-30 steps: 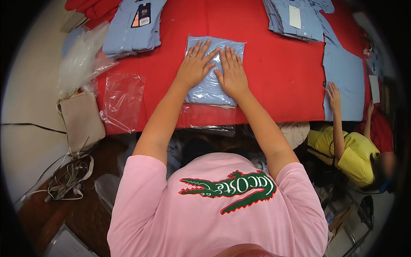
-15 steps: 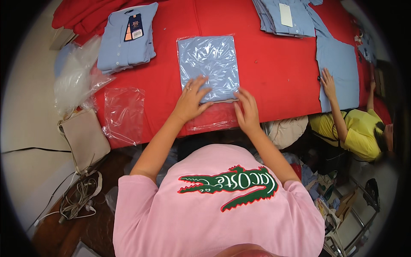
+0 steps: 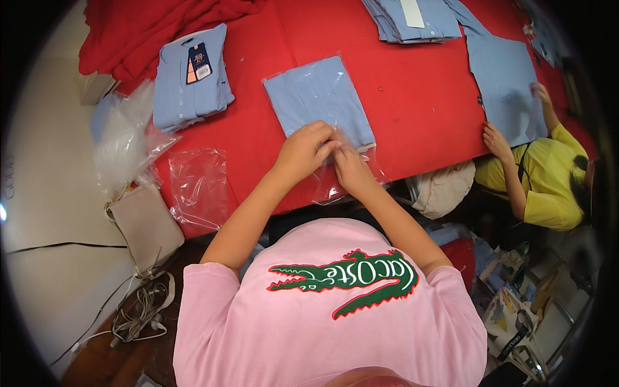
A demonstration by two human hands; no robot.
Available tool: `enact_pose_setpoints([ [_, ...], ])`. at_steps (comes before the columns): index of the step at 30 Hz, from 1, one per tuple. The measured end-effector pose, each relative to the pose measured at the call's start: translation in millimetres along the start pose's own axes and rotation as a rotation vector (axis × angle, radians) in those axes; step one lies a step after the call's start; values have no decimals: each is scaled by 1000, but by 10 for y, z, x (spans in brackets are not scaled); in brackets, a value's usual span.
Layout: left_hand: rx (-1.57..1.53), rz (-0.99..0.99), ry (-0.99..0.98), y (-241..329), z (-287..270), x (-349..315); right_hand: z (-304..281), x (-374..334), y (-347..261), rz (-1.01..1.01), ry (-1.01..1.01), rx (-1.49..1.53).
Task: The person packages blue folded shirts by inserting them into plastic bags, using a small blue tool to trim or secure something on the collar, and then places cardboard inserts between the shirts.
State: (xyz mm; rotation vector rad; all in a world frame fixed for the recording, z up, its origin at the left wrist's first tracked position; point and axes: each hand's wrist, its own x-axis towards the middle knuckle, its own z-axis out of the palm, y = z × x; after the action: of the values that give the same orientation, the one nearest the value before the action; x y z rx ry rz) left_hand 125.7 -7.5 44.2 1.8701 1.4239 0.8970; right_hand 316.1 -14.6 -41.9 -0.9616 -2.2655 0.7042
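Observation:
A folded light-blue shirt (image 3: 314, 93) lies inside a clear plastic bag (image 3: 335, 188) on the red-covered table in front of me. It sits slightly turned, with the bag's loose end toward my body. My left hand (image 3: 303, 153) and my right hand (image 3: 352, 169) meet over the near edge of the shirt. Their fingers are closed in a pinch on the bag's plastic, fingertips almost touching. What exactly lies between the fingertips is partly hidden.
Left stand a stack of folded blue shirts (image 3: 187, 90) with a dark tag, bunched clear bags (image 3: 126, 126) and a flat bag (image 3: 196, 184). Red cloth (image 3: 142, 35) is heaped behind. At right, a co-worker in yellow (image 3: 548, 193) handles a blue garment (image 3: 506, 77); more folded shirts (image 3: 419, 22) lie beyond.
My hands have come together from the sides of the bag and closed on its plastic. The bagged shirt has turned slightly. At right, the co-worker's hands have shifted on the blue garment.

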Motion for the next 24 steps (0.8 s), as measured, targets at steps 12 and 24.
enact_pose_setpoints([
  [12, 37, 74, -219, 110, 47, -38, 443, 1207, 494, 347, 517, 17],
  [24, 221, -300, -120, -417, 153, 398, 365, 1328, 527, 420, 557, -61],
])
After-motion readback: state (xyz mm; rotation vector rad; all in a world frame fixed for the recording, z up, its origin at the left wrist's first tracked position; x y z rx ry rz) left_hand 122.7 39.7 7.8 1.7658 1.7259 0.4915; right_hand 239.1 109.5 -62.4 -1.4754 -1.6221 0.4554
